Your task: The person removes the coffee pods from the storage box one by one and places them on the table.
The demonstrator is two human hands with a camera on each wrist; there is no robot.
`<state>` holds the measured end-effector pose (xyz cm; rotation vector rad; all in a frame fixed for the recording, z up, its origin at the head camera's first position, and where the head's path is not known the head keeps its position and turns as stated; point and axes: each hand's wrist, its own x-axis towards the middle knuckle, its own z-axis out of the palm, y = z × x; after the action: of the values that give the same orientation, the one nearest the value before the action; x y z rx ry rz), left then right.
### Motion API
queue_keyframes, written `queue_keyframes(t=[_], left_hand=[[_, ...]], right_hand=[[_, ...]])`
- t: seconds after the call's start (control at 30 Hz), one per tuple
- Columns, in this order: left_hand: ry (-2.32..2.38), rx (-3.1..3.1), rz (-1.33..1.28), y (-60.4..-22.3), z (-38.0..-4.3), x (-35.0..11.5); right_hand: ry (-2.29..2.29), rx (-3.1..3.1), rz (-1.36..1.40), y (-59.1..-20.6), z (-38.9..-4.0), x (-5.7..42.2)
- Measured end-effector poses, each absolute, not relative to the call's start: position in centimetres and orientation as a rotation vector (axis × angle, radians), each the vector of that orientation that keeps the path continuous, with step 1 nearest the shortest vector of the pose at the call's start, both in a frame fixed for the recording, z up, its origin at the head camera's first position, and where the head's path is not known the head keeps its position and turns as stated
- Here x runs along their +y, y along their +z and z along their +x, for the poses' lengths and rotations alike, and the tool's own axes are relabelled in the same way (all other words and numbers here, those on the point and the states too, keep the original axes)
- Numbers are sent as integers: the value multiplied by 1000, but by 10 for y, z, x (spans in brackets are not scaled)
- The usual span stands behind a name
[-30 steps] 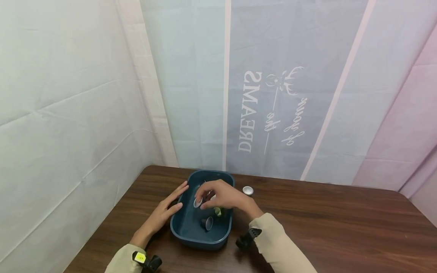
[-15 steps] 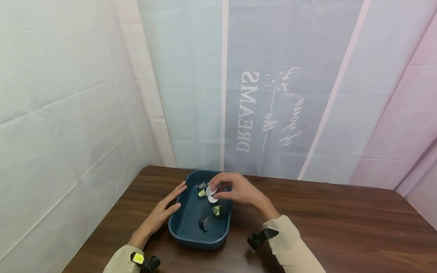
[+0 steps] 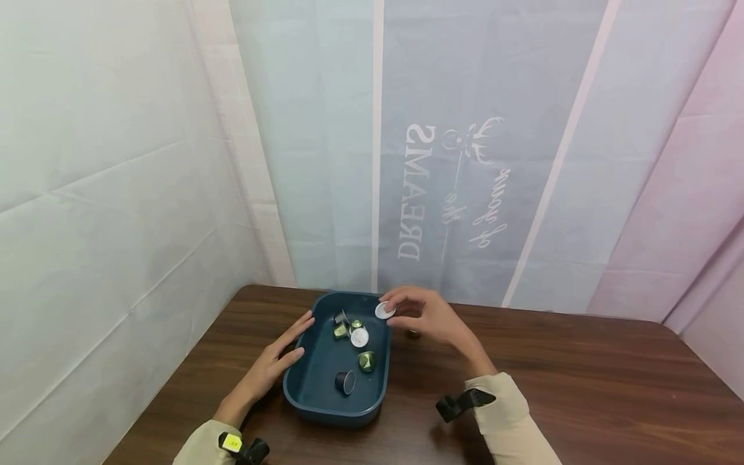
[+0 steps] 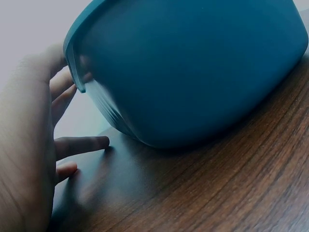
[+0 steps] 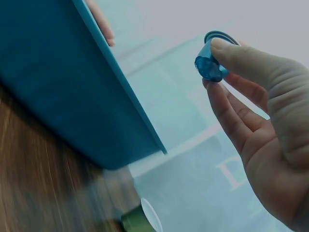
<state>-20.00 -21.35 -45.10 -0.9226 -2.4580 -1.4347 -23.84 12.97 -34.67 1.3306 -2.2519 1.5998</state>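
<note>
My right hand (image 3: 430, 316) pinches a coffee capsule (image 5: 208, 65) between thumb and fingers, above the bin's far right rim. In the right wrist view its body looks blue; the head view shows its pale round lid. My left hand (image 3: 270, 365) rests at the left rim of the dark blue bin (image 3: 334, 413), its fingers extended along the side. Inside the bin lie several capsules, among them a dark one (image 3: 345, 382), a green one (image 3: 367, 361) and one with its white lid up (image 3: 359, 337).
A green capsule (image 5: 140, 220) stands on the wooden table (image 3: 540, 374) just right of the bin, mostly hidden by my right hand in the head view. A printed cloth (image 3: 453, 161) hangs behind the table, and a pale cloth (image 3: 116, 194) at the left.
My right hand rises out of the bin and moves right to its far rim with the pinched capsule. The left hand stays at the rim. The view shifts slightly.
</note>
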Motion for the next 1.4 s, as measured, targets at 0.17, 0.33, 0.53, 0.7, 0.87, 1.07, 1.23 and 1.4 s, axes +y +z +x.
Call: queue_keyframes(t=[0.17,0.33,0.53,0.7,0.87,1.07,1.23,1.4], left_hand=[[-1431,-2452,-927,-452,-201,-215],[-1420,-2450,-929,-453,-202,-215],[-1431,-2454,-922,-453,-201,-213],[-1425,-2449,-937,-452,-201,-214],[-1435,-2448,-933,-451,-200,-214],[-1437,-2458,-905,-443,-197,-211],[-1481,-2438,-889,-422,-183,-202],[-1499,-2434,-889,-419,-181,-201]], right_hand=[[1587,-2210,1345,-346,-239,142],[1537,-2208,1328,-351,-242,157],[1596,-2216,1232,-354,-243,176],[1630,-2219,1182,-359,-246,187],[1641,-2218,1125,-378,-257,201],[1769,-2216,1056,-398,-266,216],[1807,-2239,984,-398,-263,218],[1746,-2282,939,-410,-268,221]])
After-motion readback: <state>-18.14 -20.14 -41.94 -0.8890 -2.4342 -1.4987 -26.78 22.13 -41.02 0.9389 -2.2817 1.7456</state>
